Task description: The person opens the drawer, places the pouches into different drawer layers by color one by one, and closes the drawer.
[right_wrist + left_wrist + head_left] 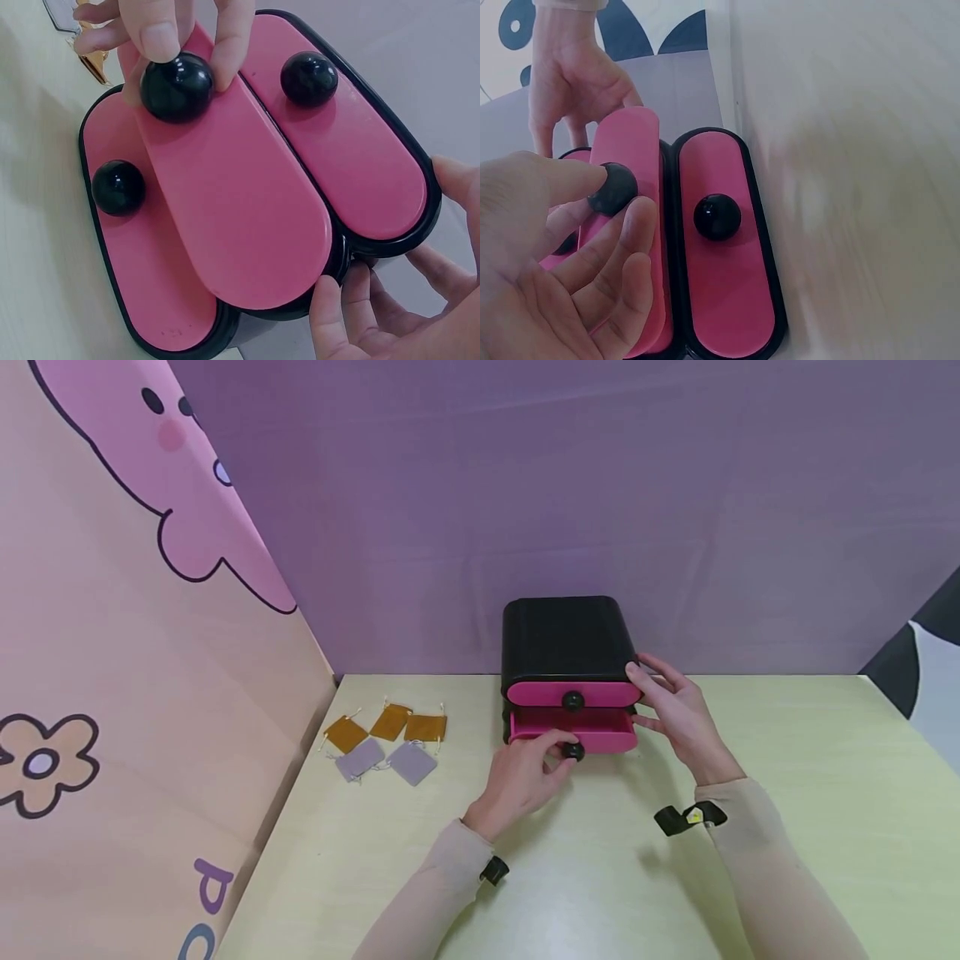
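Observation:
A small black drawer cabinet with pink drawer fronts and round black knobs stands against the back of the table. Its middle drawer is partly pulled out, and the visible inside is bare pink. My left hand pinches that drawer's knob between thumb and fingers. Against the cabinet's right side rests my right hand, its fingers spread along the side and front corner. The top drawer is closed. Seen from the wrists, the bottom drawer is closed too; in the head view the middle one hides it.
Left of the cabinet lie several small drawstring pouches: mustard-brown ones, such as a brown pouch, and grey ones, such as a grey pouch. A purple backdrop rises behind the table. A printed panel borders the left.

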A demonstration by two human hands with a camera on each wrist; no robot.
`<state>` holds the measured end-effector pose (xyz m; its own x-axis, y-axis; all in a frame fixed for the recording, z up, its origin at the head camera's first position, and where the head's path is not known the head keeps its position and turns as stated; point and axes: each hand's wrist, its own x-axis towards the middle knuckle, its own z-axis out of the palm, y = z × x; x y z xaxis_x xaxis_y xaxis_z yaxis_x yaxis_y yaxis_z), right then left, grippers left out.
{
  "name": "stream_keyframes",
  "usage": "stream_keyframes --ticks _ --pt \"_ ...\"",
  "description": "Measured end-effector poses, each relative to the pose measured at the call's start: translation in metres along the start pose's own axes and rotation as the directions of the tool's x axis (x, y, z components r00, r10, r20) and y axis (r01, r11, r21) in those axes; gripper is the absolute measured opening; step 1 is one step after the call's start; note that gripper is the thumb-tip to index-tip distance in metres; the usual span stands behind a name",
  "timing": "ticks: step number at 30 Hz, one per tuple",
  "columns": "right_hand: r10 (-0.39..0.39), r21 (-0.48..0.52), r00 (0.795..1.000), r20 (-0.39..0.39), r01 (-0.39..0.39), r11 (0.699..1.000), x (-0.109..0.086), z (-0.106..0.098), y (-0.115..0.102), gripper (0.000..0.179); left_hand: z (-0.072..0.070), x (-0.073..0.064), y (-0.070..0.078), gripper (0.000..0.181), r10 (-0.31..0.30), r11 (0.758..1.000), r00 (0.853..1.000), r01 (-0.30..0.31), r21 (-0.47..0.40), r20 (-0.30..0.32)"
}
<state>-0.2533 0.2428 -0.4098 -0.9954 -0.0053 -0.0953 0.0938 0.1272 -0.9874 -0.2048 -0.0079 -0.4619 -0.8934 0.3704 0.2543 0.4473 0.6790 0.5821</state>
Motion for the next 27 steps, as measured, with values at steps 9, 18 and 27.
stream_keyframes --ticks 9,18,27 --pt "0.015 -0.001 1.000 0.007 -0.015 1.000 0.000 0.001 -0.001 0.084 0.001 -0.007 0.000 0.030 0.018 1.000 1.000 -0.018 -0.004 -0.013" --pt "0.013 0.010 1.000 0.004 -0.013 1.000 -0.001 0.001 -0.001 0.084 -0.001 -0.015 0.002 0.032 0.043 0.999 0.999 -0.043 0.015 -0.004" --pt "0.016 0.014 1.000 -0.002 -0.016 1.000 0.000 0.001 -0.001 0.085 -0.001 -0.023 0.005 0.030 0.067 0.997 0.998 -0.067 0.030 -0.019"
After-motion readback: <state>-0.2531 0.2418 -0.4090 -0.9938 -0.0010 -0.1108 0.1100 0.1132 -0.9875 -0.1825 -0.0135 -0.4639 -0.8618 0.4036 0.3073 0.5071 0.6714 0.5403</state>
